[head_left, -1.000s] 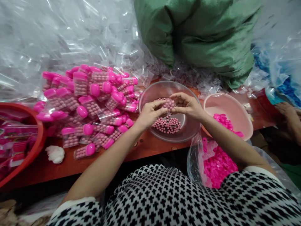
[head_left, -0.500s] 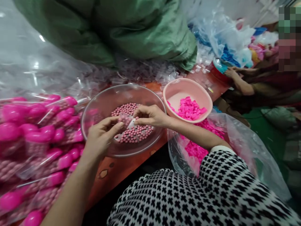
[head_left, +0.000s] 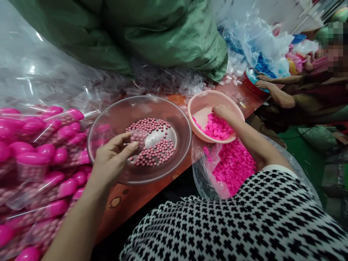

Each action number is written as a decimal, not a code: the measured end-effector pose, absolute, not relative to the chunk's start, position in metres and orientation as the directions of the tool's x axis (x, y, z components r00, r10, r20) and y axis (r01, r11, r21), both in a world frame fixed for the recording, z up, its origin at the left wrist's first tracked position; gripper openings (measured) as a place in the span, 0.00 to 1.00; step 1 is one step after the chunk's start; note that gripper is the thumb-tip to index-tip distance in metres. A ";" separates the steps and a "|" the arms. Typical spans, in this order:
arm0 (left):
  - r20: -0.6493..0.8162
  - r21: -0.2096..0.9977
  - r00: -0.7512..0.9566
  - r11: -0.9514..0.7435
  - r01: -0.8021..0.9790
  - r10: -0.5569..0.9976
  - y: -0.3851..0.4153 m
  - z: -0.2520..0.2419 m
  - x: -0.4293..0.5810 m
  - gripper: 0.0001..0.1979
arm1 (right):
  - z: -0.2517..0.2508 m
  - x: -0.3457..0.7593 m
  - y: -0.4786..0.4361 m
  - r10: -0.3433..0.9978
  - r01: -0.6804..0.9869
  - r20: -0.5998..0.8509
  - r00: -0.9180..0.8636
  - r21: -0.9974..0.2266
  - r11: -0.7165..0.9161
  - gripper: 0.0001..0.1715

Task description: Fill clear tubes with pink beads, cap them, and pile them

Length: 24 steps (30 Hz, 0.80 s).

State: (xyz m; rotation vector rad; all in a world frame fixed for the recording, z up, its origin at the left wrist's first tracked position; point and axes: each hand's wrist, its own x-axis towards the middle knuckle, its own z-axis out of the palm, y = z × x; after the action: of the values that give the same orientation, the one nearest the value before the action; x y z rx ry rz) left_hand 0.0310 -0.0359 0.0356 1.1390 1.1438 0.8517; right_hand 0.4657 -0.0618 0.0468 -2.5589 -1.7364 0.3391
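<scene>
My left hand (head_left: 115, 154) pinches a small clear plastic tube (head_left: 138, 139) filled with pink beads, held above a wide clear bowl (head_left: 107, 168). Loose pink beads (head_left: 156, 154) lie across the floor of that bowl. My right hand (head_left: 223, 111) is inside a light pink basin (head_left: 199, 105), its fingers curled down together at a heap of bright pink plastic caps (head_left: 217, 127). The fingertips are partly hidden, so what they grip does not show.
Filled tubes with pink caps (head_left: 40, 156) are piled at the left. Clear tubes (head_left: 168, 81) lie behind the bowl, under a green sack (head_left: 176, 36). A clear bag of pink pieces (head_left: 233, 168) sits below the basin. At the right, another person's hands (head_left: 263, 83) work over a red container (head_left: 252, 83).
My right hand has left the bead-filled tube and moved right into the pink basin. My left hand still holds the tube over the bowl.
</scene>
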 end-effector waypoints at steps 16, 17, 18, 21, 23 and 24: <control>-0.170 0.979 0.255 0.193 -0.067 0.952 -0.035 0.031 0.032 0.24 | 0.029 0.479 -0.020 0.899 0.821 -0.018 0.438 -0.399 -0.408 0.13; -0.173 0.978 0.256 0.197 -0.068 0.951 -0.035 0.031 0.031 0.25 | 0.027 0.475 -0.020 0.887 0.815 -0.023 0.462 -0.382 -0.435 0.12; -0.176 0.978 0.260 0.200 -0.068 0.950 -0.035 0.031 0.031 0.25 | 0.025 0.470 -0.019 0.884 0.816 -0.036 0.466 -0.368 -0.445 0.11; -0.172 0.978 0.270 0.197 -0.067 0.947 -0.034 0.030 0.030 0.27 | 0.017 0.448 -0.019 0.874 0.814 -0.072 0.480 -0.335 -0.475 0.08; -0.162 0.979 0.283 0.191 -0.076 0.945 -0.034 0.030 0.030 0.27 | 0.017 0.435 -0.021 0.869 0.809 -0.076 0.490 -0.332 -0.485 0.07; -0.155 0.979 0.287 0.186 -0.082 0.945 -0.034 0.029 0.030 0.27 | 0.020 0.431 -0.022 0.869 0.808 -0.068 0.491 -0.338 -0.483 0.07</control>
State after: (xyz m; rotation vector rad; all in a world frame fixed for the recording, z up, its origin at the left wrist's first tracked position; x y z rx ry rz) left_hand 0.0299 -0.0344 0.0292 1.1263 1.0017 0.9273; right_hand 0.4309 -0.0221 0.0199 -2.4775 -1.4258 0.3358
